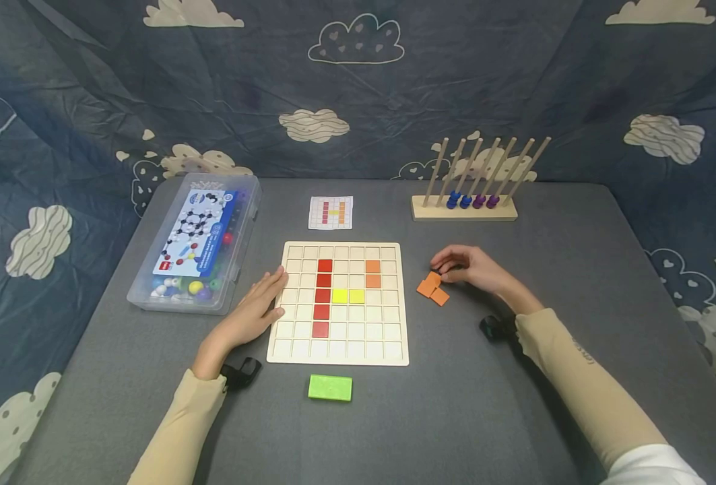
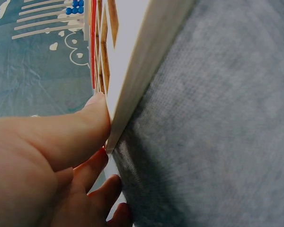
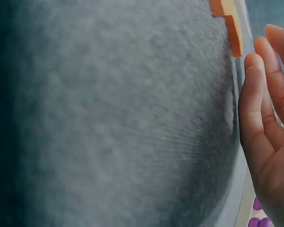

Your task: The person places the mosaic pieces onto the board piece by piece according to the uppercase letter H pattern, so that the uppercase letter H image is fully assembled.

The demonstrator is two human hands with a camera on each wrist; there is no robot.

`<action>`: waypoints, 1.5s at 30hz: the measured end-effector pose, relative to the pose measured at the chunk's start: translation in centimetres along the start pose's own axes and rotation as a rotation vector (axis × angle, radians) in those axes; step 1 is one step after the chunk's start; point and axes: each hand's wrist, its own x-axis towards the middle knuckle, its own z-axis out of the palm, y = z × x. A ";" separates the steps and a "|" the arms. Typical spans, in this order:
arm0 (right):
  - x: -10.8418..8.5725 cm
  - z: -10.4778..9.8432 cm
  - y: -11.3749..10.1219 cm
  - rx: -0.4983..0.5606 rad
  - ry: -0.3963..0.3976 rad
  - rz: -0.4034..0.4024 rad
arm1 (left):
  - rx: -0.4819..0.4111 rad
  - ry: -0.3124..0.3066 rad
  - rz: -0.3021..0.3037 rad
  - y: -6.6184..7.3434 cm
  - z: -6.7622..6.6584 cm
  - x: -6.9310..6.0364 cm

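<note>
My left hand lies along the left edge of a wooden grid board, fingers extended. In the left wrist view its thumb touches the board's edge. The board bears a column of several red tiles, two yellow tiles and two orange tiles. Right of the board, my right hand hovers with loosely bent fingers at a small group of loose orange tiles. Its thumb is at the tile nearest it; whether they touch is unclear. The right wrist view shows orange tiles just beyond the fingertips.
A pattern card lies behind the board, and a green block in front. At left is a clear plastic box of coloured beads. A wooden peg stand with blue and purple beads stands at the back right.
</note>
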 end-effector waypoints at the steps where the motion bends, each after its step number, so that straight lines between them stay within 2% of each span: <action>1: 0.0 0.1 -0.1 -0.012 -0.003 -0.007 | 0.000 0.003 0.002 0.0 0.0 0.0; 4: 0.0 0.4 -0.2 -0.055 -0.007 -0.018 | -0.002 0.002 0.006 0.0 0.0 -0.1; 12: 0.5 1.3 -0.1 -0.304 0.035 -0.037 | -0.004 0.000 0.006 0.1 0.0 -0.1; 18: 0.6 1.2 0.2 -0.356 0.053 -0.065 | -0.001 -0.002 0.005 0.0 0.0 0.0; 26: 0.3 0.8 -0.2 -0.315 0.048 -0.041 | 0.001 -0.005 0.007 -0.1 0.0 0.0; 36: 0.1 0.6 -1.5 -0.181 0.024 0.004 | 0.000 -0.005 0.009 -0.1 0.0 0.0; 41: 0.7 1.6 -1.5 -0.088 -0.013 -0.005 | 0.002 -0.002 0.010 -0.1 0.0 0.0; 45: 1.4 3.2 -1.9 -0.086 -0.047 -0.036 | 0.003 0.000 0.007 -0.1 0.0 0.0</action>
